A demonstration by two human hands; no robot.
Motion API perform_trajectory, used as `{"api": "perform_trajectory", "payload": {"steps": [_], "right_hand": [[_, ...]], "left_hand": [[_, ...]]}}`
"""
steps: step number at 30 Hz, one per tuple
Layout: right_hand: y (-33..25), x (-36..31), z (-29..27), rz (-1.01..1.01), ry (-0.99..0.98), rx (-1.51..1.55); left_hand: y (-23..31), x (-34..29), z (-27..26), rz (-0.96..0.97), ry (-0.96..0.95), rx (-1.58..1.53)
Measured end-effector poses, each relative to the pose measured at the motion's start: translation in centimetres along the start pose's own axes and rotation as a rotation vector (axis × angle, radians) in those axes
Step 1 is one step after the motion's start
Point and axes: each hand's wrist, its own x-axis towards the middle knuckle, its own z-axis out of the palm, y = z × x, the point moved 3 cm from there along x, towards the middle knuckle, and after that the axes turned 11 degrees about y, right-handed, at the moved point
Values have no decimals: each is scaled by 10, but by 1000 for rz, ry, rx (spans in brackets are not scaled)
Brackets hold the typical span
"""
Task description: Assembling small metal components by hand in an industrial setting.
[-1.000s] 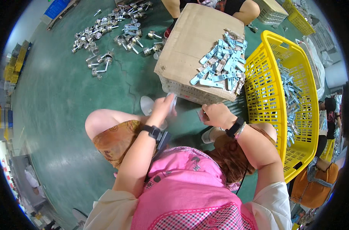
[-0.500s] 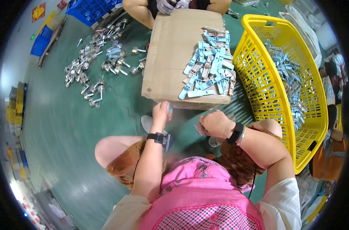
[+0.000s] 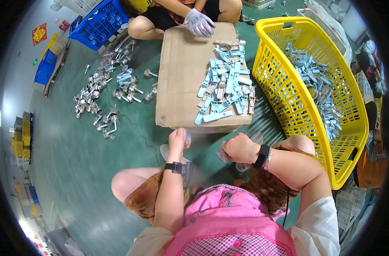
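Note:
My left hand (image 3: 176,142) is closed in front of the near edge of the cardboard box (image 3: 181,81), on a small clear, greyish piece (image 3: 187,137) whose kind is too blurred to name. Opposite it, my right hand (image 3: 241,147) bends downward with the fingers pressed together on another small translucent piece (image 3: 222,155). The hands are apart, above the floor between my knees. Light blue and beige plastic clip-like parts (image 3: 233,79) lie heaped on the right half of the box top; neither hand touches them.
At the right stands a yellow plastic basket (image 3: 288,91) with many similar parts (image 3: 318,81). Metal cup-shaped pieces with stems (image 3: 92,94) litter the green floor at left. Across the box sits a co-worker with a gloved hand (image 3: 199,23). Blue crates (image 3: 99,24) stand behind.
My view has tilted, so the box sits lower and further left. The co-worker's gloved hand now reaches over the box's far edge. Both my hands keep much the same pose.

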Motion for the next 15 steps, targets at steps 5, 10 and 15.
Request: {"api": "perform_trajectory", "payload": {"steps": [5, 10, 15], "right_hand": [[2, -4, -2, 7, -5, 30], [4, -6, -2, 30, -19, 38], [6, -8, 3, 16, -6, 55]], "left_hand": [[2, -2, 1, 8, -1, 14], [3, -1, 2, 1, -4, 41], [-1, 0, 3, 48, 36, 24]]}}
